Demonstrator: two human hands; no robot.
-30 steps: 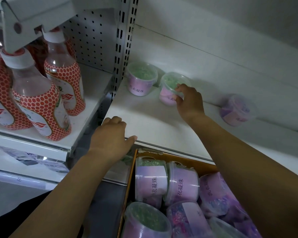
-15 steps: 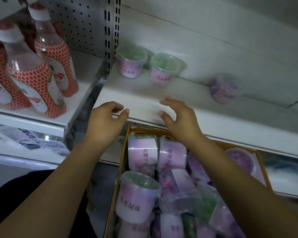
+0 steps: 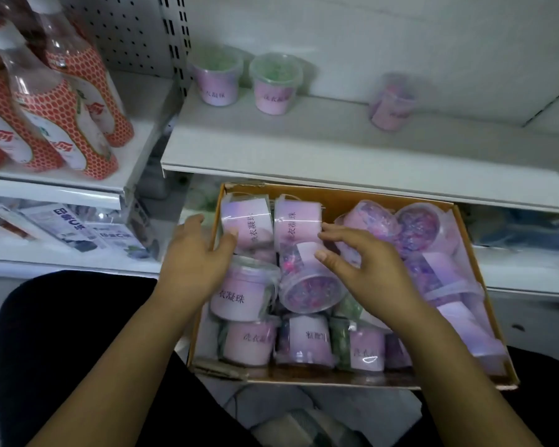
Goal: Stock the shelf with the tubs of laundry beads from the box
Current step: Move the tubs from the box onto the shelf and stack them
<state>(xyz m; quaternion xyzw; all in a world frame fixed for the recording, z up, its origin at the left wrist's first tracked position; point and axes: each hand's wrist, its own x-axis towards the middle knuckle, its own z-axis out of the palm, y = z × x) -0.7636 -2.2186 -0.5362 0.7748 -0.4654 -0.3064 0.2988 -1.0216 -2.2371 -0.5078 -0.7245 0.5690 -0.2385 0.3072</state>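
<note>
Both open, empty hands [image 3: 362,266] hover over pink-labelled clear tubs [image 3: 244,293] in box [image 3: 336,196].

White back wall [image 3: 400,37], perforated grey panel [image 3: 133,30], slotted upright [image 3: 175,33]; dim, cool light; neighbouring shelf [image 3: 136,150] left.

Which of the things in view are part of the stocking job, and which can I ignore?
Job: cardboard box, tubs in box, three tubs on shelf, white shelf, left hand, right hand, both empty.

Ignore: red-patterned bottles, cartons on the shelf below them.
</note>
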